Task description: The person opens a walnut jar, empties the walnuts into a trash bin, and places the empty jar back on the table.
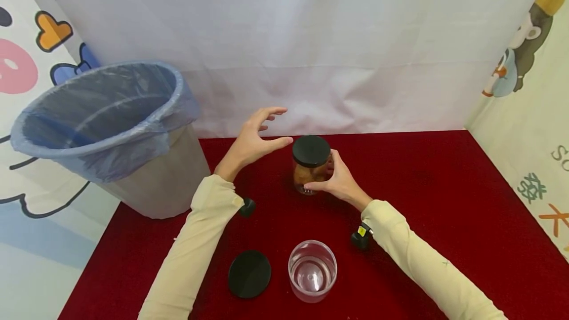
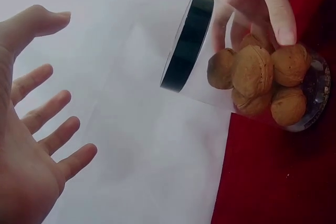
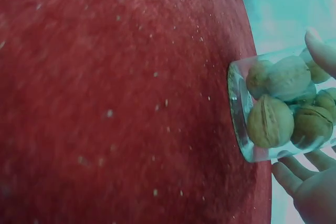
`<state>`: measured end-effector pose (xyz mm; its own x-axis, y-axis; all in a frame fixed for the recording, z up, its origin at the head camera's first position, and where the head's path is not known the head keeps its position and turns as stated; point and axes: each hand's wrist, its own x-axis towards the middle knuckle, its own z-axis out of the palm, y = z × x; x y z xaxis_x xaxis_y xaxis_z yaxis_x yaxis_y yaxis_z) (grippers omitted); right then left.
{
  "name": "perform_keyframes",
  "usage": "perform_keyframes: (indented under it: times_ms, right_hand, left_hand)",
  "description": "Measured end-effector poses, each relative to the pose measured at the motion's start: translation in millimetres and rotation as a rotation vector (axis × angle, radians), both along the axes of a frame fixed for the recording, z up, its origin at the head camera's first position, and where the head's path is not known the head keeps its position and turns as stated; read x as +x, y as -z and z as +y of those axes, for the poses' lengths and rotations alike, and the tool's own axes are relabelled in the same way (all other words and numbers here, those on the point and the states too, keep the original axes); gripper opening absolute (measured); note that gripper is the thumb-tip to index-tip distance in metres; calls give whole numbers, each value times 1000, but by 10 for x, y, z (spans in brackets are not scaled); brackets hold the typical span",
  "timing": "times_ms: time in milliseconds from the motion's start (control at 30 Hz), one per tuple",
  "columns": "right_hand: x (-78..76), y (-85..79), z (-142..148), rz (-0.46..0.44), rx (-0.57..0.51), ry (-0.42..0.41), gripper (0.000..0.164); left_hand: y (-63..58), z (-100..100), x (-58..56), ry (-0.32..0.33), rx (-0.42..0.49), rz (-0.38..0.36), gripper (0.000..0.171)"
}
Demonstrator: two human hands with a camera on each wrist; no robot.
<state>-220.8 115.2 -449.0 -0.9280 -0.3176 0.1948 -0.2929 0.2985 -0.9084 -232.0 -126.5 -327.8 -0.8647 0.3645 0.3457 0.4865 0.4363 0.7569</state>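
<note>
A clear jar (image 1: 306,177) with a black lid (image 1: 311,150) stands on the red cloth, several walnuts (image 2: 252,72) inside it. My right hand (image 1: 342,179) holds it low on the right side, thumb in front and fingers round the far side. In the right wrist view the base of the jar (image 3: 239,111) is close to the red surface. To the left of the lid my left hand (image 1: 253,142) hovers with thumb and fingers spread apart. Nothing lies in that palm (image 2: 31,166) in the left wrist view.
Nearer to me stands a second clear jar (image 1: 311,292) without a lid. A loose black lid (image 1: 250,274) lies flat to its left. At the left is a large bin (image 1: 155,177) lined with a blue bag (image 1: 133,144). A white curtain (image 1: 311,28) hangs behind.
</note>
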Motion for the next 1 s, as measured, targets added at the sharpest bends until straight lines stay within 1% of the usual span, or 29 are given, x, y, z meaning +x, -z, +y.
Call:
perform_keyframes:
  times_ms: [133, 267, 400, 500, 667, 733, 900, 1000]
  right_hand:
    - [-14, 6, -22, 18, -1, 25, 88]
    - [-18, 0, -33, 41, -1, 19, 86]
    - [14, -37, -50, 63, 7, 12, 86]
    - [91, -155, -77, 91, 2, 2, 85]
    - [234, -409, -115, 151, -7, -11, 81]
    - [246, -450, -120, 169, -4, -9, 80]
    - [213, -463, -118, 210, -8, -5, 81]
    - [138, -386, -105, 237, -6, -2, 84]
  left_hand:
    - [-14, 63, -22, 32, -29, 8, 63]
    - [-28, 118, -28, 63, -54, 17, 64]
    - [-21, 159, -34, 93, -95, 38, 65]
    - [-14, 175, -35, 112, -108, 47, 66]
    - [-17, 187, -21, 131, -103, 31, 66]
    - [-22, 189, -13, 136, -105, 23, 66]
    - [-34, 197, 15, 155, -121, 21, 67]
    - [-34, 201, 33, 172, -131, 15, 68]
